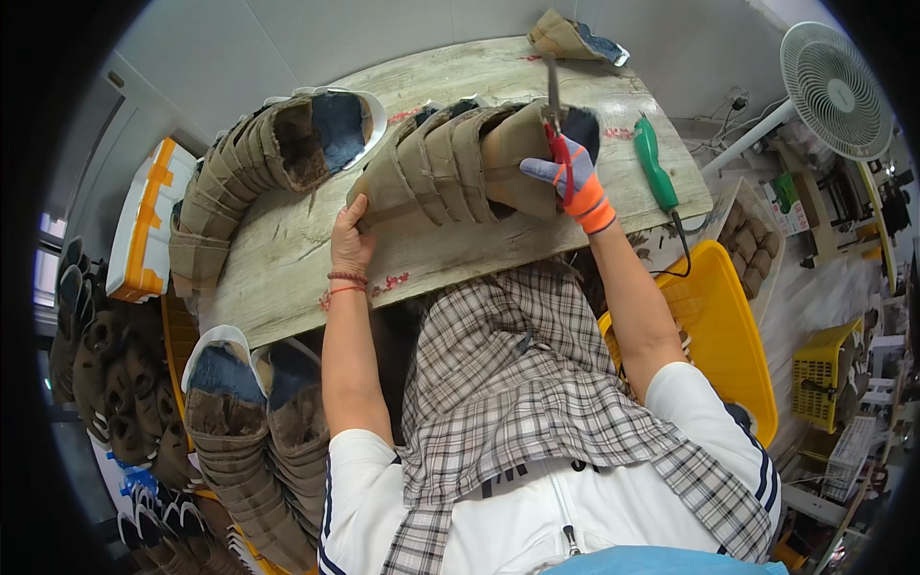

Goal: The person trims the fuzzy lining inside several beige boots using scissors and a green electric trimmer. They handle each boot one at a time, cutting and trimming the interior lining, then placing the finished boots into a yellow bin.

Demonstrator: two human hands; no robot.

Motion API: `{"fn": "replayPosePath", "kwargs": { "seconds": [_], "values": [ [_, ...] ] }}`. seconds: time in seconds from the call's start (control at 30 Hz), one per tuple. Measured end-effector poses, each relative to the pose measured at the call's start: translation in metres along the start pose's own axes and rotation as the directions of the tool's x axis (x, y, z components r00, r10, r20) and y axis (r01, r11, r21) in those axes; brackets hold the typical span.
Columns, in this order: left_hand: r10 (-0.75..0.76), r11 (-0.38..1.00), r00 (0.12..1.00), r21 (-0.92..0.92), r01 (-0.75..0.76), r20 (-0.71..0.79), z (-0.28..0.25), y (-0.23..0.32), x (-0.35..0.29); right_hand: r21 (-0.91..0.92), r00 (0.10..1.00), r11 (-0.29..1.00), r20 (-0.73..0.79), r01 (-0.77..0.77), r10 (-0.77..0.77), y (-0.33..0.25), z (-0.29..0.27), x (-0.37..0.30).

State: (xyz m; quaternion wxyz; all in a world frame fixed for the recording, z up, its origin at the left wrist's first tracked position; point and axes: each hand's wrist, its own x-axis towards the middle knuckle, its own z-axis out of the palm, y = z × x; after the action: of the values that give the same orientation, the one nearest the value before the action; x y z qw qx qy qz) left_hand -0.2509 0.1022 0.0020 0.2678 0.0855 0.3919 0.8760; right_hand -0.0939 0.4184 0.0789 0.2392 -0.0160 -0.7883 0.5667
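Note:
A row of nested brown shoe uppers (450, 158) lies across the table in front of me, with dark blue lining showing at its right end. My left hand (353, 240), bare with red bracelets at the wrist, grips the left end of this row, thumb on top. My right hand (578, 190) wears a purple and orange glove and holds red-handled scissors (560, 153) with the dark blades pointing up and away. The gloved fingers rest against the right end of the row. Whether the scissor blades are apart is hard to make out.
Another curved stack of uppers (240, 172) sits at the table's left, a single upper (573, 38) at the far edge. A green corded power tool (652, 163) lies at right. Yellow bin (733, 326), white fan (834, 91) and more stacked uppers (225, 431) surround the table.

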Motion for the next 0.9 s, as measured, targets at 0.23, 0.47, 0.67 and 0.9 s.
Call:
{"fn": "replayPosePath", "kwargs": {
  "seconds": [0.23,0.47,0.67,0.9],
  "values": [
    [-0.084,0.992,0.996,-0.094,0.085,0.011,0.013,0.0,0.006,0.459,0.99,0.879,0.109,-0.127,0.086,0.029,0.021,0.037],
    [-0.108,0.993,0.991,-0.031,0.111,0.074,0.038,0.014,-0.002,0.458,0.994,0.885,0.096,-0.088,0.049,0.032,0.061,0.037],
    [0.093,0.926,0.991,0.356,-0.121,0.097,-0.003,0.02,-0.019,0.381,0.989,0.924,0.125,0.021,-0.074,-0.004,0.089,0.045],
    [0.155,0.975,0.969,0.187,-0.119,-0.191,-0.119,0.076,-0.041,0.191,0.82,0.931,0.55,-0.31,0.16,-0.036,0.134,0.066]
  ]
}}
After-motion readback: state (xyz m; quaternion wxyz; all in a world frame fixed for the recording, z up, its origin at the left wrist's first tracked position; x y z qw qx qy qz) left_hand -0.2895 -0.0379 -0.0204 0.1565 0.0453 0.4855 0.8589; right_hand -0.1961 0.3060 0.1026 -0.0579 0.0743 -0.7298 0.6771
